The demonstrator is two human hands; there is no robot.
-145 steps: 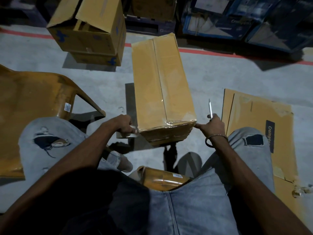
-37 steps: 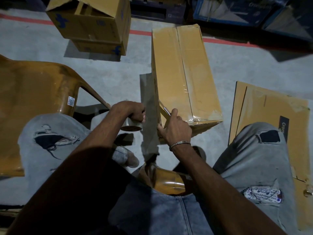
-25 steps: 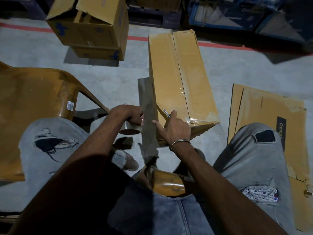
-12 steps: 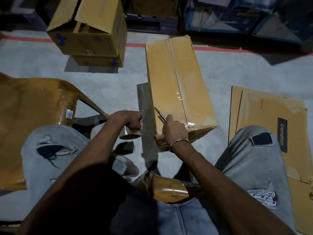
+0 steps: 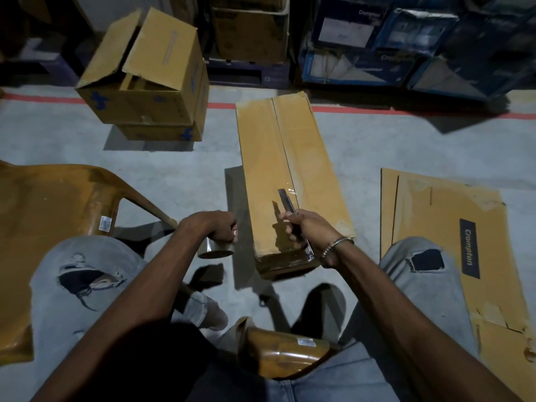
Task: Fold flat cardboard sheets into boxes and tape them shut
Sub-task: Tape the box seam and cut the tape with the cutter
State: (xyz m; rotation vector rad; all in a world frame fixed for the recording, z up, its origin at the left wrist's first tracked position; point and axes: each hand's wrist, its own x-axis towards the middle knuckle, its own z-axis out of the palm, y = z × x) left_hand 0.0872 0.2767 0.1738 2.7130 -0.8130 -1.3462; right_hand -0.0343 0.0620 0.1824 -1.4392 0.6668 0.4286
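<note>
A long brown cardboard box (image 5: 290, 169) lies on the floor in front of me, its top flaps closed along a centre seam with clear tape over the near end. My left hand (image 5: 216, 227) grips a roll of clear tape (image 5: 216, 249) just left of the box's near corner. My right hand (image 5: 307, 230) holds a small knife (image 5: 287, 203) above the near end of the box, blade pointing away from me. A stack of flat cardboard sheets (image 5: 446, 227) lies on the floor to the right.
An orange plastic chair (image 5: 55, 204) stands at my left. An open brown box (image 5: 148, 76) sits on another box at the back left. Dark blue printed cartons (image 5: 406, 44) line the back behind a red floor line. My knees frame the work area.
My right hand has lifted with the knife from the box's near left edge to above its top. The left hand keeps the tape roll in about the same place.
</note>
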